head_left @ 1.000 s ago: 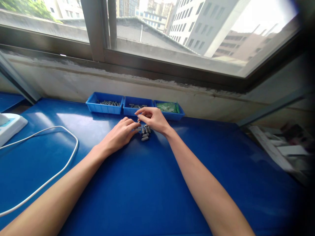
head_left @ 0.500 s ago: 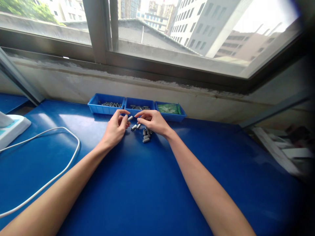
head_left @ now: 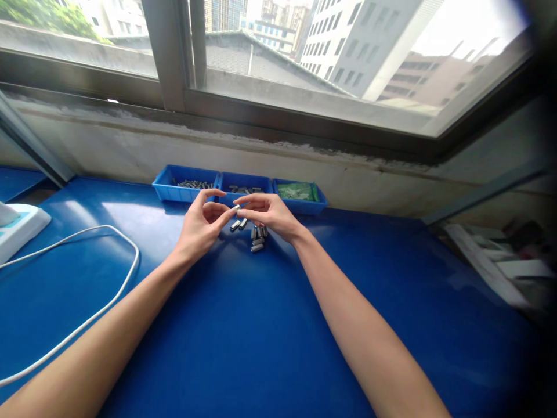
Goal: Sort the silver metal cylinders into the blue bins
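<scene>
Between my two hands is a small metallic piece point(head_left: 235, 208), pinched at the fingertips. My left hand point(head_left: 203, 223) holds its left end between thumb and a finger, with the index finger raised above. The thumb and fingers of my right hand point(head_left: 272, 215) close on its right end. Just below the fingertips, two small metal pieces point(head_left: 239, 224) lie side by side on the blue table point(head_left: 243, 325). A small cluster of similar grey pieces point(head_left: 257, 246) lies under and in front of my right hand, partly hidden by it.
Behind my hands stand three blue bins: one with small metal parts point(head_left: 163, 191), one with grey pieces point(head_left: 246, 180), one with green packets point(head_left: 322, 203). A white cable point(head_left: 134, 249) curves across the left, near a white device point(head_left: 26, 229). A window is behind.
My hands have come together. The small piece, earlier at my left fingertips alone, has moved right, and my right fingers have closed on it too.
</scene>
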Action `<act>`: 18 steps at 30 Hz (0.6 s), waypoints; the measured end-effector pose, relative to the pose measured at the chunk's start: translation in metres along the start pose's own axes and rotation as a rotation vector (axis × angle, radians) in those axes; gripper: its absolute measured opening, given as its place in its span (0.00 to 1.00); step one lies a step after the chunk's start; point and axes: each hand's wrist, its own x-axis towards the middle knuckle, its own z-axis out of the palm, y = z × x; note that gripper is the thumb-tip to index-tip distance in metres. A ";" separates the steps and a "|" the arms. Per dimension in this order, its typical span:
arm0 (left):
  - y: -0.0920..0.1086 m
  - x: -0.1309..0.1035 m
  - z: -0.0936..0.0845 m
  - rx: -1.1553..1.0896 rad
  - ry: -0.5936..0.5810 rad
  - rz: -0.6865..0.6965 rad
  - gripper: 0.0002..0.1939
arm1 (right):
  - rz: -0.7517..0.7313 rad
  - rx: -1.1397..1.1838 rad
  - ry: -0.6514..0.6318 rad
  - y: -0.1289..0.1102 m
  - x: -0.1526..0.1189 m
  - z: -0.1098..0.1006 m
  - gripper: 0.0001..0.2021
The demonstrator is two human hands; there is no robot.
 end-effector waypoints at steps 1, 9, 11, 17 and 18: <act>0.000 0.000 0.000 -0.004 -0.004 0.004 0.28 | 0.004 0.023 -0.009 0.000 -0.001 0.000 0.21; -0.001 -0.002 -0.001 0.171 -0.005 0.103 0.26 | -0.019 0.052 0.208 0.004 0.005 -0.005 0.17; -0.005 -0.002 -0.003 0.372 -0.037 0.198 0.23 | -0.050 -0.009 0.398 0.007 0.009 -0.008 0.18; -0.016 -0.002 -0.006 0.786 -0.407 0.429 0.16 | -0.036 -0.116 0.633 0.016 0.014 -0.018 0.16; -0.017 -0.002 -0.006 0.802 -0.431 0.434 0.16 | -0.028 -0.124 0.626 0.016 0.014 -0.019 0.16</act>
